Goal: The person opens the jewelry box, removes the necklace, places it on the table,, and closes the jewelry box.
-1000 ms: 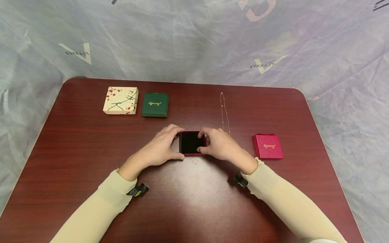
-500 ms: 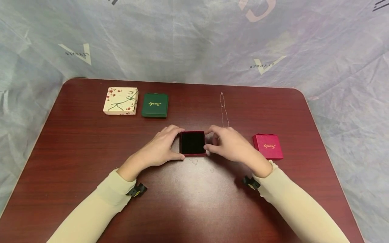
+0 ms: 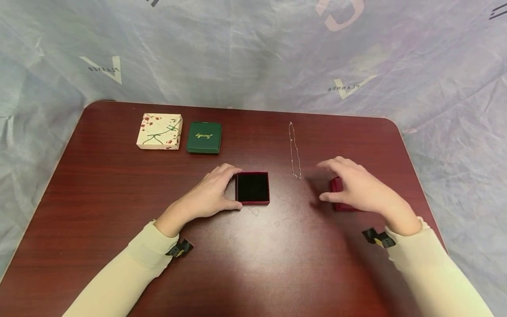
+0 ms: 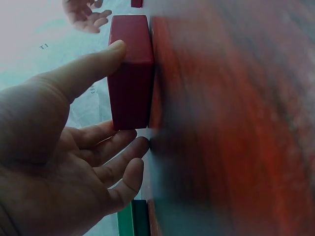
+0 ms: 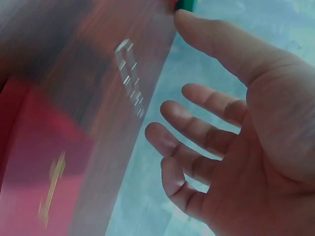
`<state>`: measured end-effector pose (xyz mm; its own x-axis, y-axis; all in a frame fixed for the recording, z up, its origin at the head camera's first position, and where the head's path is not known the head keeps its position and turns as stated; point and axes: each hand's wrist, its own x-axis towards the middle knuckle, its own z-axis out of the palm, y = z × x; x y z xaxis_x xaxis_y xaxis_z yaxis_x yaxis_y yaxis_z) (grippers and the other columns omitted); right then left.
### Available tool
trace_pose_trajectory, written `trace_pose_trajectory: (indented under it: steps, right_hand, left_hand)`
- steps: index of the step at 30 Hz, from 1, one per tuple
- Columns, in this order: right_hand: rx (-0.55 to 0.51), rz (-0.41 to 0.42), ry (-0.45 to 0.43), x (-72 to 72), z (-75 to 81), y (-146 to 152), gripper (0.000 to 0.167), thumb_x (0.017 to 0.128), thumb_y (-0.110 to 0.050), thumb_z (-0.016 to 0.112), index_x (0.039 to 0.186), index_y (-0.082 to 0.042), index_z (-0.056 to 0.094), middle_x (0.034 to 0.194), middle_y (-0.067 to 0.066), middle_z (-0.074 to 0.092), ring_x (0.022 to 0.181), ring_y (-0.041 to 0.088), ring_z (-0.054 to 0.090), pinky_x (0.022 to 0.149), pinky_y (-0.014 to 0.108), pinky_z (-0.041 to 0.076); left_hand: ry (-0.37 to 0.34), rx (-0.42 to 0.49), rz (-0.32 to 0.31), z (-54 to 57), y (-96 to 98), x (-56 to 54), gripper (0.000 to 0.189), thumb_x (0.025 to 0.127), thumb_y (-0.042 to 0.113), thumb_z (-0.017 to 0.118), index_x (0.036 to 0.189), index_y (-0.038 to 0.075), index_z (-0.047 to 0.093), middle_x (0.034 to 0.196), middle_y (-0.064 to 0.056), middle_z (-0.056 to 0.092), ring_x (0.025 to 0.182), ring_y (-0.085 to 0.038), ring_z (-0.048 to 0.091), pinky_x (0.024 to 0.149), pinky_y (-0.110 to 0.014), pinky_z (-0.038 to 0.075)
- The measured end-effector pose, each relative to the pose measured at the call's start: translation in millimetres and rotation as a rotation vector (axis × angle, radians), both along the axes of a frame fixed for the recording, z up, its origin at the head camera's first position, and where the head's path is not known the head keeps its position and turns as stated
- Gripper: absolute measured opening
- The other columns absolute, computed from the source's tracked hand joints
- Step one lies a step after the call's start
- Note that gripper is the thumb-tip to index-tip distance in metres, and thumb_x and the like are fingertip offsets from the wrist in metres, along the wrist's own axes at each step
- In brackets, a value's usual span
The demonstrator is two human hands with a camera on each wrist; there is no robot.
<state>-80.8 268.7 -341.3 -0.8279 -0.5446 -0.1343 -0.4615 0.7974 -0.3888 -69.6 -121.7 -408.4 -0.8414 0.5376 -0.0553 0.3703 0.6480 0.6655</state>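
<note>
My left hand (image 3: 210, 193) holds a small red jewelry box base (image 3: 255, 203) by its left end, thumb at the near corner and fingers at the far one. The base stands on the table with its top uncovered, showing a black pad (image 3: 252, 187) inside. My right hand (image 3: 356, 185) hovers over the red jewelry box lid (image 3: 342, 207), fingers spread and nothing in them. The lid is mostly hidden beneath that hand in the head view; gold lettering shows on it in the right wrist view. Between base and lid, a thin chain necklace (image 3: 295, 149) lies stretched out.
A cream flower-patterned box (image 3: 160, 131) and a green jewelry box (image 3: 203, 138) stand side by side at the back left of the brown table (image 3: 253, 273). Behind the table's far edge hangs a grey cloth (image 3: 222, 53).
My right hand has left the red box base and moved right, to above the red lid, uncovering the necklace's near end. My left hand has stayed at the base.
</note>
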Motion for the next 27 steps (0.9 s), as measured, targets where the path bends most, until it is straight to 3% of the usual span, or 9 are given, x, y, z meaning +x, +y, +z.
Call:
trace_pose_trajectory:
  steps: [7,12,19,27]
  right_hand:
    - [0.088,-0.036,-0.012,6.5,-2.8,40,0.084,0.076,-0.031,0.098,0.147,-0.013,0.056,0.138,0.012,0.058,0.126,0.039,0.051,0.094,0.066,0.042]
    - [0.137,-0.024,-0.028,10.1,-11.1,59,0.095,0.07,-0.031,0.101,0.15,-0.012,0.052,0.139,0.012,0.056,0.124,0.038,0.048,0.091,0.064,0.048]
    - [0.135,0.006,-0.02,12.7,-24.1,68,0.1,0.066,-0.023,0.103,0.15,-0.009,0.051,0.135,0.014,0.057,0.122,0.038,0.049,0.091,0.057,0.053]
    - [0.159,-0.022,-0.028,11.9,-32.4,68,0.097,0.067,-0.012,0.1,0.15,-0.006,0.049,0.138,0.018,0.054,0.125,0.042,0.048,0.093,0.064,0.049]
  left_hand:
    - [-0.005,0.002,0.003,1.0,0.9,0.5,0.089,0.078,0.028,0.097,0.151,0.001,0.052,0.144,-0.011,0.055,0.138,-0.03,0.049,0.116,-0.056,0.037]
    - [-0.012,0.002,0.008,2.1,1.0,1.1,0.089,0.079,0.028,0.097,0.151,0.001,0.052,0.144,-0.011,0.055,0.139,-0.03,0.049,0.116,-0.058,0.037]
    - [-0.018,0.0,0.01,1.5,1.0,1.6,0.09,0.079,0.028,0.097,0.152,0.001,0.051,0.144,-0.011,0.055,0.139,-0.029,0.049,0.116,-0.059,0.036]
    - [-0.008,-0.001,0.005,-0.2,1.1,0.9,0.09,0.079,0.03,0.096,0.151,0.0,0.051,0.144,-0.011,0.055,0.138,-0.028,0.049,0.116,-0.056,0.037]
